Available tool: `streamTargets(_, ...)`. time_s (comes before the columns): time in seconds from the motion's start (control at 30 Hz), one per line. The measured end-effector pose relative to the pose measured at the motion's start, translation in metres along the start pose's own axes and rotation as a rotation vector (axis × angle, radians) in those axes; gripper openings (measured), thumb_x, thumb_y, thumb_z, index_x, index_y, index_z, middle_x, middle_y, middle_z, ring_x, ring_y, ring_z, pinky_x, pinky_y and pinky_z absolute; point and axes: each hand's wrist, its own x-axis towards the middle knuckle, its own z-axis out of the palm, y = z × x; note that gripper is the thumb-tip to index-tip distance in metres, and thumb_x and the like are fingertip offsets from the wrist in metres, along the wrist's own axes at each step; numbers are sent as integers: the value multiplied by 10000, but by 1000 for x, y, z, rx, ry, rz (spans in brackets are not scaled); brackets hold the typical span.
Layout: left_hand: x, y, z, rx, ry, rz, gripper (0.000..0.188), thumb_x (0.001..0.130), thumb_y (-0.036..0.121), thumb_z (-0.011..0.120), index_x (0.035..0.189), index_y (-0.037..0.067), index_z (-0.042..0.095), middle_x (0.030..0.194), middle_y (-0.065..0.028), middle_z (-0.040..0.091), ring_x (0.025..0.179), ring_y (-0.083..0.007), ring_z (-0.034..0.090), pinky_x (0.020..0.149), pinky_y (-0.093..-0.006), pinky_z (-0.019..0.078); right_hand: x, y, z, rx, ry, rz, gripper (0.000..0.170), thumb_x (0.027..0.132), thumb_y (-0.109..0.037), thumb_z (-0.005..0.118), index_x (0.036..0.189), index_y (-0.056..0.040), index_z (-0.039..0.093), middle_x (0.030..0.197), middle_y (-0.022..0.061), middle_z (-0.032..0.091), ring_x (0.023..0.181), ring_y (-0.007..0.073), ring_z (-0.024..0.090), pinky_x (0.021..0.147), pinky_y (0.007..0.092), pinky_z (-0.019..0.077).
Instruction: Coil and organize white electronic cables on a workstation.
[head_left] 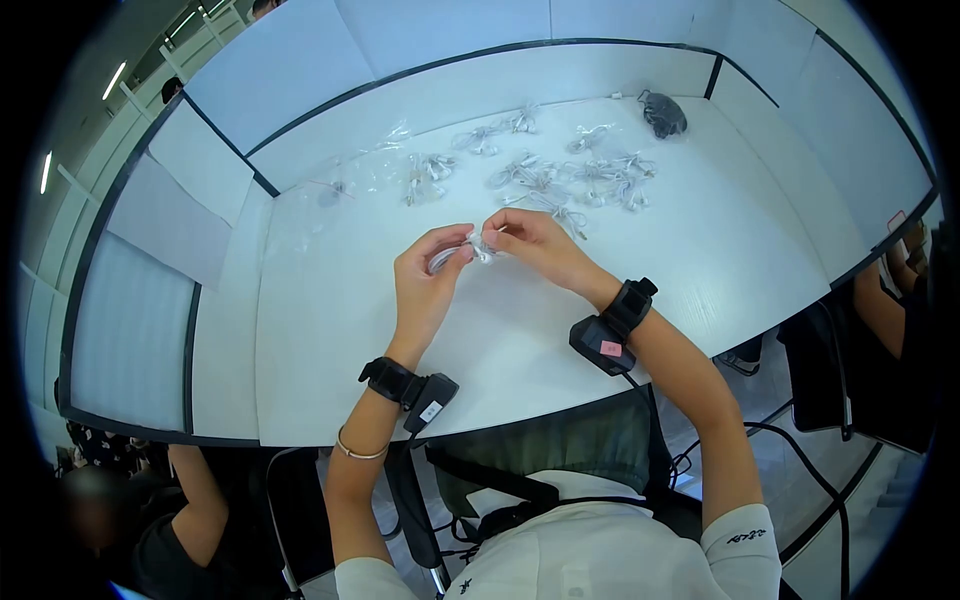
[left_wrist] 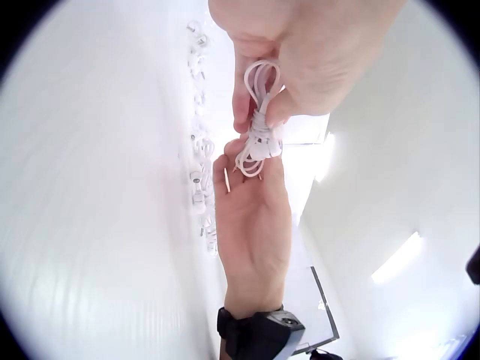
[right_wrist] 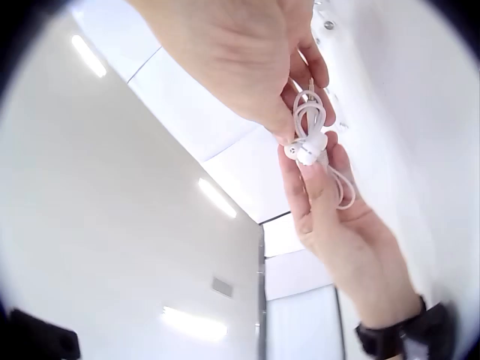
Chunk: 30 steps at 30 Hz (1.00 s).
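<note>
A white earphone bundle (head_left: pixel 481 254), its cable wound around the middle with loops at both ends, is held above the table between both hands. My left hand (head_left: pixel 428 282) grips it between thumb and fingers, a cable loop lying against the palm side. My right hand (head_left: pixel 545 247) pinches the other end of the bundle. In the left wrist view the wound bundle (left_wrist: pixel 261 135) spans the two hands, with the right hand (left_wrist: pixel 253 225) below. White earbuds (right_wrist: pixel 307 150) show at the fingertips in the right wrist view, beside the left hand (right_wrist: pixel 352 232).
Several more white cable bundles (head_left: pixel 600 180) lie on the white table (head_left: pixel 350 330) beyond the hands, some near clear plastic bags (head_left: pixel 375 160). A dark grey pouch (head_left: pixel 663 115) is at the back right. Low partition walls (head_left: pixel 500 80) surround the table. Other people sit at both sides.
</note>
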Motion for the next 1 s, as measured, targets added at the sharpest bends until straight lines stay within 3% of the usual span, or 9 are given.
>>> streamTargets(0.2,0,2,1,-85,17,-102,251,838,43,630,1066,-60,608,985,-123,646,876,-158,633,791,-265,520,-7,-22,5,-512,98,-213,131,853,-150,616,890,-24,619,805,53,628,746,136,594,664,274,456)
streamTargets(0.6,0,0,2,-145,-26,-173,253,851,60,620,1072,-63,605,998,-119,646,894,-158,627,813,-271,519,-7,-21,4,-634,115,-269,123,812,-107,629,864,2,609,798,106,634,733,202,617,659,314,476)
streamTargets(1.0,0,2,1,-118,-65,-187,294,852,112,637,1093,-51,597,1034,-98,638,915,-144,611,821,-266,503,-9,-19,13,-617,184,-158,133,829,-119,603,896,-5,585,816,124,630,743,227,638,691,316,496)
